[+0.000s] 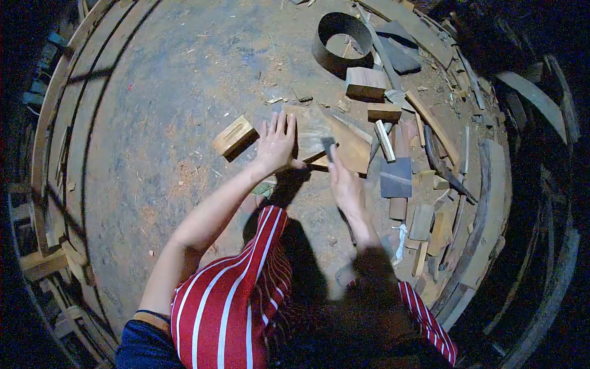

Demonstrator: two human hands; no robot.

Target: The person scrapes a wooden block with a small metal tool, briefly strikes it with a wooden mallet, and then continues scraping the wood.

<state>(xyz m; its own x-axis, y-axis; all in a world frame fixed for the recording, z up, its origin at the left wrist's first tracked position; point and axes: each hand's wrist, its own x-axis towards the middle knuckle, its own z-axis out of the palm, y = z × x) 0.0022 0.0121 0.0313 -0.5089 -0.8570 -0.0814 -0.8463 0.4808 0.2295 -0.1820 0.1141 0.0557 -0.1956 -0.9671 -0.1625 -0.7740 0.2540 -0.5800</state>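
My left hand (pixel 276 146) lies with fingers spread on the left edge of a flat wooden board (pixel 310 126), pressing against it. My right hand (pixel 348 187) is closed around a small dark grey flat piece (pixel 329 143), which touches the board near its right front corner; its exact kind I cannot make out. Another wooden piece (pixel 355 149) with a slanted edge sits under or beside the board on the right. To the left of my left hand is a wooden block with a slot (pixel 235 136) in its top.
A dark round metal ring (pixel 342 44) stands at the back right, near a wooden block (pixel 366 83). Right of my right hand lie a dark sandpaper-like sheet (pixel 396 178), several wood offcuts (pixel 422 221) and a dark curved tool handle (pixel 441 165). Wood shavings dot the worn floor (pixel 166 111).
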